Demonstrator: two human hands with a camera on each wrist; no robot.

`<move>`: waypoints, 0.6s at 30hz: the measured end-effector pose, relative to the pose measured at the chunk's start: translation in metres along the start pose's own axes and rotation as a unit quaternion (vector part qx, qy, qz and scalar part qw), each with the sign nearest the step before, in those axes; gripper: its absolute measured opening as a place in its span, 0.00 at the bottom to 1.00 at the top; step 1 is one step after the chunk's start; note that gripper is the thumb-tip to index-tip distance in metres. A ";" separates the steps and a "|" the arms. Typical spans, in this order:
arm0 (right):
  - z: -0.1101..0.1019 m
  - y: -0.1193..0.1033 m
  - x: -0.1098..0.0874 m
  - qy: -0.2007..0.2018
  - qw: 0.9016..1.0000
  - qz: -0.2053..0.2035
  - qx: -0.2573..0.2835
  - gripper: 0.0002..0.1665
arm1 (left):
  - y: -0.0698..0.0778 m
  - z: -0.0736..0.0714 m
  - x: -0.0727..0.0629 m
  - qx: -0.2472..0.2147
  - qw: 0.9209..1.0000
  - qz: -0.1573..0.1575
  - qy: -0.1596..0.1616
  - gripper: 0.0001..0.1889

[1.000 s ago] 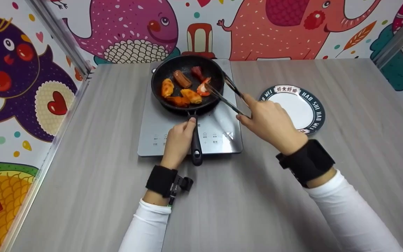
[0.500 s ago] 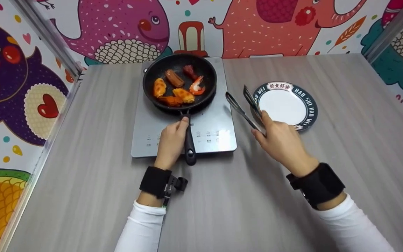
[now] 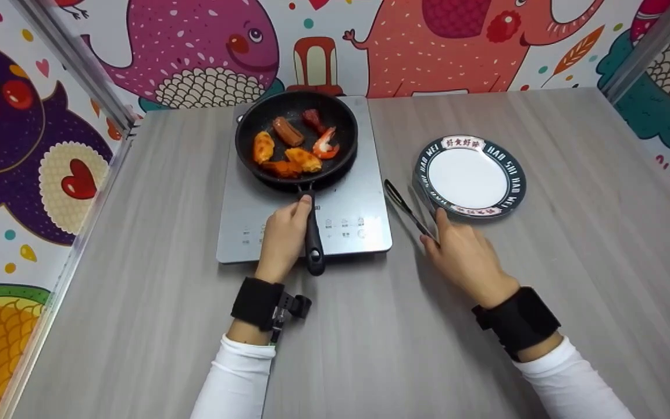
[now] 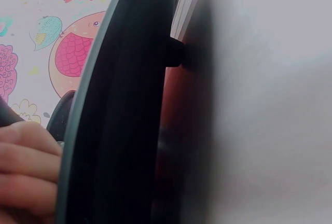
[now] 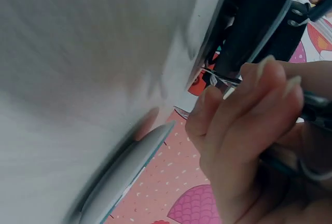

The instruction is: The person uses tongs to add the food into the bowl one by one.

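My left hand point(image 3: 282, 235) grips the black handle of a frying pan point(image 3: 341, 174), its thumb lying along the top. Inside the pan are a shrimp point(image 3: 325, 145), a scored sausage piece point(image 3: 288, 131), a dark red piece of food point(image 3: 313, 120) and several orange-yellow pieces point(image 3: 263, 147). My right hand point(image 3: 469, 256) holds dark tongs point(image 3: 406, 208) between the cooktop and the plate. The tongs' arms stand apart with nothing between them. In the right wrist view, my curled fingers point(image 5: 249, 115) wrap the tongs. A plate point(image 3: 422, 174) with a dark lettered rim lies just beyond that hand.
The pan sits on a silver induction cooktop point(image 3: 358, 244) with touch markings along its front. Everything stands on a grey wood-grain table point(image 3: 358, 337). Cartoon-printed panels point(image 3: 207, 52) close off the back and left sides. Black camera bands point(image 3: 258, 304) circle both wrists.
The tongs have left the shrimp in the pan and moved right and toward me, to beside the plate. The shrimp stays in the pan. My left hand keeps its grip on the handle.
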State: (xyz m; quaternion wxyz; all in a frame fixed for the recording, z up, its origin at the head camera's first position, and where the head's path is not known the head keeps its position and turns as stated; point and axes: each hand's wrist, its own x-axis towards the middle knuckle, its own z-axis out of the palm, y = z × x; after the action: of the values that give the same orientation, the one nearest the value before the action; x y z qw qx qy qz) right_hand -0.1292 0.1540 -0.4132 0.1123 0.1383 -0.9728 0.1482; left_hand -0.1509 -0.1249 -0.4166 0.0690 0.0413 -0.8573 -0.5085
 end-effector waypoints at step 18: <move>0.013 -0.008 -0.003 -0.041 0.995 0.001 -0.094 0.36 | 0.001 0.004 0.000 0.003 1.000 -0.004 0.007 0.25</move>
State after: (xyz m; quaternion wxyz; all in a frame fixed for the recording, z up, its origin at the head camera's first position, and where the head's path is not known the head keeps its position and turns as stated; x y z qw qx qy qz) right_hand -0.1264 0.1437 -0.4237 0.0842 0.1320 -0.9864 0.0503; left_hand -0.1516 -0.1215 -0.4177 0.0728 0.0484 -0.8580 -0.5062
